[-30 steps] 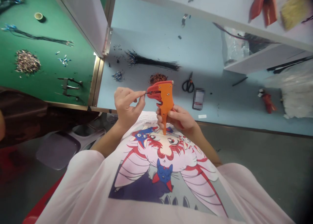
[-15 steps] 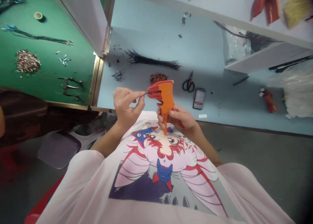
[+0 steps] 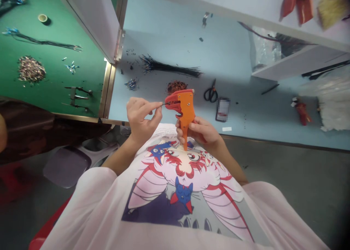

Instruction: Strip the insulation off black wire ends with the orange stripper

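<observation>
My right hand (image 3: 201, 131) is wrapped round the handle of an orange and red wire stripper (image 3: 186, 106), held upright above the table's front edge. Between thumb and forefinger, my left hand (image 3: 143, 115) pinches a thin dark wire (image 3: 163, 104). The wire's far end runs into the stripper's red jaws, where its tip is hidden. Just behind the tool lies a pile of copper-coloured scraps (image 3: 177, 86). Beyond that is a bundle of black wires (image 3: 172, 67), with small blue terminals (image 3: 131, 84) to its left.
Black-handled scissors (image 3: 210, 94) and a phone (image 3: 222, 109) lie right of the stripper. A red-handled tool (image 3: 301, 111) rests farther right near plastic bags. A shelf (image 3: 218, 4) overhangs the back. At left, a green table (image 3: 54, 6) holds more wires and scraps; an empty chair (image 3: 68, 167) stands below.
Hardly anything differs: both hands, the wire and the stripper keep the same position. At far left, the dark-clothed person has shifted slightly.
</observation>
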`<state>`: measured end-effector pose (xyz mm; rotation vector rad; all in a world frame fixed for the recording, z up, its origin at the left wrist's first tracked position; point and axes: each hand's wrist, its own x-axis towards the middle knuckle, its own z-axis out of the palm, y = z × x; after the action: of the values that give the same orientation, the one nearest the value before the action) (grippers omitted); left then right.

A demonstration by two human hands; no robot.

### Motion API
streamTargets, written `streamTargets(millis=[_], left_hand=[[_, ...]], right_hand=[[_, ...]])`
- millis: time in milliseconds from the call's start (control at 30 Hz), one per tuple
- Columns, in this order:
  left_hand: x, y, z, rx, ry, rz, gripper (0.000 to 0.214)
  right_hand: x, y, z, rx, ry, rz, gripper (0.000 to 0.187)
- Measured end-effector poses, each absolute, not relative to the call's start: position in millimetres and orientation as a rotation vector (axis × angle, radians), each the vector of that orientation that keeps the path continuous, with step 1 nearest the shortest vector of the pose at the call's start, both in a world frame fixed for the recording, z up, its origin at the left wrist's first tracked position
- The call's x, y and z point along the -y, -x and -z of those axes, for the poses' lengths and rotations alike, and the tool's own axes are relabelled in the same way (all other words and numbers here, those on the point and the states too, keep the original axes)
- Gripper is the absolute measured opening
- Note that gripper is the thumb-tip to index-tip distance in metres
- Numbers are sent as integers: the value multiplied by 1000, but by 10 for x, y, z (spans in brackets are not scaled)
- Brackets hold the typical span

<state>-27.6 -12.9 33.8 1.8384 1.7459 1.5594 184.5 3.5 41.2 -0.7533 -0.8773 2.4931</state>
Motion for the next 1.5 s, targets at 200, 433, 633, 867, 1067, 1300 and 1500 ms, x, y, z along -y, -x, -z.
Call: streamTargets(millis=[200, 433, 633, 867, 1067, 1300, 1500], left_hand=[[127, 277, -342, -1799, -1853, -1494, 8], [121, 285, -333, -1747, -1920, -1496, 5], [131, 292, -308, -1731, -1958, -1470, 3], [116, 296, -300, -1685, -1888, -1408, 8], [114, 307, -345, -1535, -1628, -1334, 13], [94, 314, -345, -1383, -1343, -1293, 14], [26, 332, -261, -1182, -1009, -1250, 10]], right_hand=[[-28, -1847, -410, 920, 734, -2466, 33], [-1, -1820, -402, 960, 726, -2444, 27], [20, -1791, -416, 923, 660, -2509, 23], [30, -1817, -382, 841, 710, -2528, 22], [27, -1847, -407, 870, 632, -2556, 43], [24, -1864, -466, 842, 681, -2594, 39], [4, -1861, -430, 893, 650, -2605, 36]])
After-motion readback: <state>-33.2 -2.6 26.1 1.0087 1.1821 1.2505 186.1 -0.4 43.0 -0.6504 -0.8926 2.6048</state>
